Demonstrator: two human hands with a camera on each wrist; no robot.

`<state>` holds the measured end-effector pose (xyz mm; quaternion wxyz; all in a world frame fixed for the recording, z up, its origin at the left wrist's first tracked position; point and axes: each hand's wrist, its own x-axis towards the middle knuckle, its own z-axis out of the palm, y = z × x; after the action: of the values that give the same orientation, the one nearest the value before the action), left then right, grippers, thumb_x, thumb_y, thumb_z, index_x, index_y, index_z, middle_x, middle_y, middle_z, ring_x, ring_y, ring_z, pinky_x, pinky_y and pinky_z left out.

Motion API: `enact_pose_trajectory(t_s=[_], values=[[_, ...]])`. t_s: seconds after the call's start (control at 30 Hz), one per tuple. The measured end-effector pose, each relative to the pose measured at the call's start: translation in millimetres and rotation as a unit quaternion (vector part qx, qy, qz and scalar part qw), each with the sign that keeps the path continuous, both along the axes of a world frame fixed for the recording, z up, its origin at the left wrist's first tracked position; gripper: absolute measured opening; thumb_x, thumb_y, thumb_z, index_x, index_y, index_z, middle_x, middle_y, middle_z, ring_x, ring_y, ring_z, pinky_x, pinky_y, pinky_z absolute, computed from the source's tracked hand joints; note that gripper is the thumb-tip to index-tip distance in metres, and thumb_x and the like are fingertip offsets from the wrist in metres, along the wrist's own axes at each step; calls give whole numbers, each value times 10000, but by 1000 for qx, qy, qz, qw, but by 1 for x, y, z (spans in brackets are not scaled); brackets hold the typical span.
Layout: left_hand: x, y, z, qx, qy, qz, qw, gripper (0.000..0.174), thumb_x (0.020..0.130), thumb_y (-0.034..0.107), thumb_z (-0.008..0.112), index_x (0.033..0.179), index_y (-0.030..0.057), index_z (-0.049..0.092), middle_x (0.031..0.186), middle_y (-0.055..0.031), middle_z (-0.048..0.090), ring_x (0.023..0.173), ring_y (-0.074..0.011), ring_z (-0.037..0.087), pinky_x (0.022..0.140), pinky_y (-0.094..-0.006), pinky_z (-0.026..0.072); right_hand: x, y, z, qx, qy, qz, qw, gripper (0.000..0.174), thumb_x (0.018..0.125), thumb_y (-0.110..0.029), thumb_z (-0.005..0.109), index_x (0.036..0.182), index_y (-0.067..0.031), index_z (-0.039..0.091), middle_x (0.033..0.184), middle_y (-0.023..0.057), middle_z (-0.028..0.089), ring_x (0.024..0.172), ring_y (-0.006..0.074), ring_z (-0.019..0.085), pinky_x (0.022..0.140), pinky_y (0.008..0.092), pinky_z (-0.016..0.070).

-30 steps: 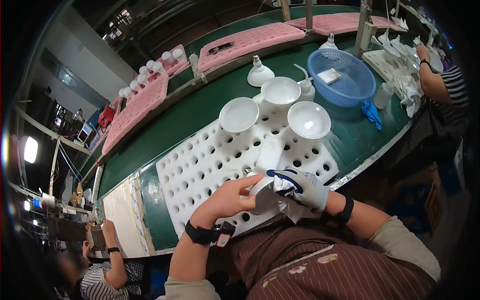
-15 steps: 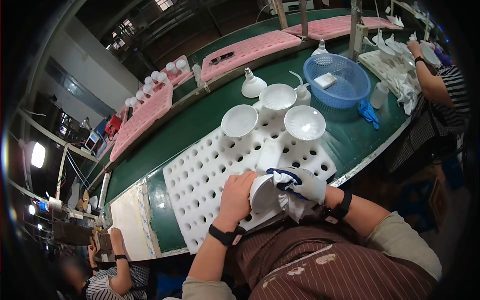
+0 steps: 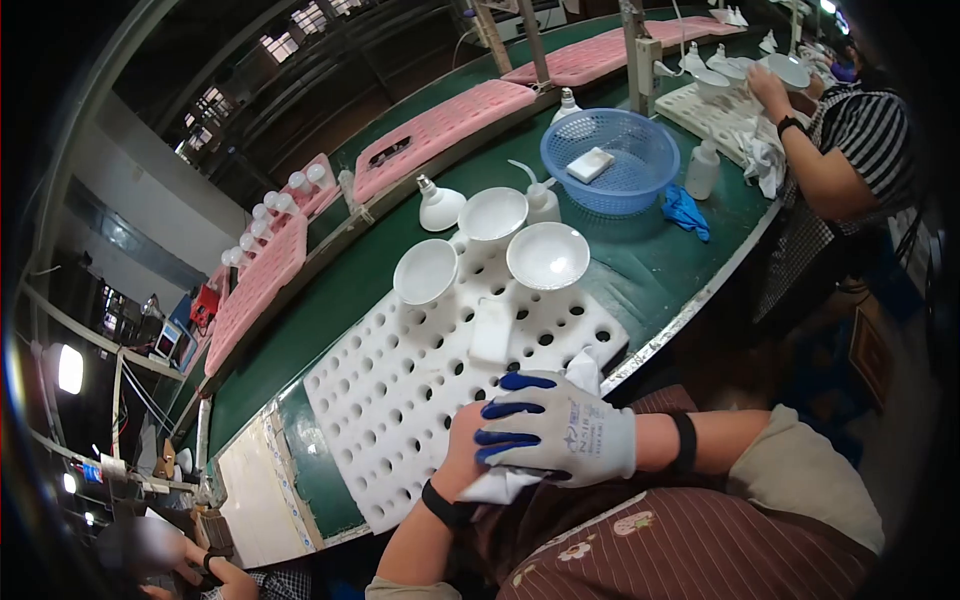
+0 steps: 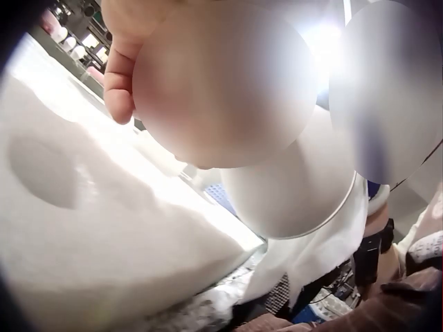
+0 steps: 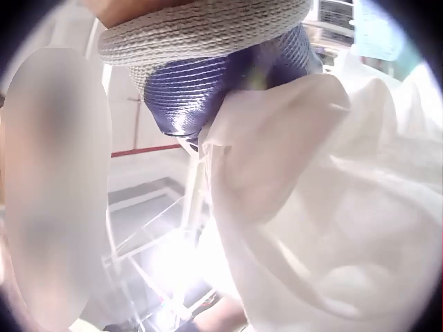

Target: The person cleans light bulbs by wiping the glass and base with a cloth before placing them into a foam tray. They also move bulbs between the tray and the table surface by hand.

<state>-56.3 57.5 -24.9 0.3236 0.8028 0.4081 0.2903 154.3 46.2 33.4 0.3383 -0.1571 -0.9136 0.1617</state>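
Observation:
My bare left hand (image 3: 466,447) holds a white reflector lamp (image 4: 291,197), its pale rounded body and rim showing in the left wrist view. From the head the lamp is hidden behind my right hand (image 3: 560,435), which wears a grey glove with blue-coated fingers. That gloved hand grips a white cloth (image 5: 297,180) against the lamp, and cloth sticks out on both sides of the glove. Both hands are over the near edge of a white foam tray (image 3: 370,400) full of round holes. Three lamps, glass faces up, stand at its far end, one of them a lamp (image 3: 548,256) on the right.
A white block (image 3: 490,332) lies on the foam tray. Beyond are an upright lamp (image 3: 438,205), a spout bottle (image 3: 542,203), a blue basket (image 3: 610,190) and a blue glove (image 3: 686,213). Another person (image 3: 850,150) works at the right; a second person (image 3: 235,578) is at lower left.
My gloved hand has swung left with the cloth, over the lamp and partly across my left hand, covering the lamp from the head view. The head view has shifted to the right.

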Motion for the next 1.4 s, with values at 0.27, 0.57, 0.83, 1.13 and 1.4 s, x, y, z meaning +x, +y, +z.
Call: enact_pose_trajectory(t_s=[0.27,0.57,0.83,1.13,1.4], values=[[15,-14,2,92,13,26,995,120,671,100,723,765,100,649,669,-87,610,619,-309,602,555,-389,471,74,38,-40,-226,-127,-346,902,418,850,-264,629,1246,-137,580,1103,164,630,987,366,619,845,453,495],[14,-10,-24,56,-52,29,997,114,676,78,725,782,84,686,728,-90,657,668,-311,639,602,-354,502,46,8,32,-96,91,-124,984,584,734,-202,715,1285,-86,562,1217,162,600,1049,365,610,912,403,485],[-1,-30,-29,-494,-554,107,662,249,923,142,587,1136,42,670,1085,-63,707,1022,-247,675,838,-376,561,54,32,-52,-315,39,-272,909,307,902,-200,585,1188,-91,613,1048,173,648,938,353,633,818,401,494],[13,-17,-40,82,-5,-24,996,359,748,122,757,1097,95,677,1113,-131,682,1018,-293,651,860,-380,522,5,15,17,-69,10,-35,997,504,827,-281,669,1296,-126,568,1283,147,574,1197,328,535,1019,441,397],[1,-29,-73,-559,-650,-70,510,516,1017,355,470,1445,81,388,1482,-148,400,1313,-254,478,1032,-420,482,38,53,-44,-402,-12,-232,885,282,901,-268,625,1127,-106,670,953,125,699,868,318,665,803,385,506]])
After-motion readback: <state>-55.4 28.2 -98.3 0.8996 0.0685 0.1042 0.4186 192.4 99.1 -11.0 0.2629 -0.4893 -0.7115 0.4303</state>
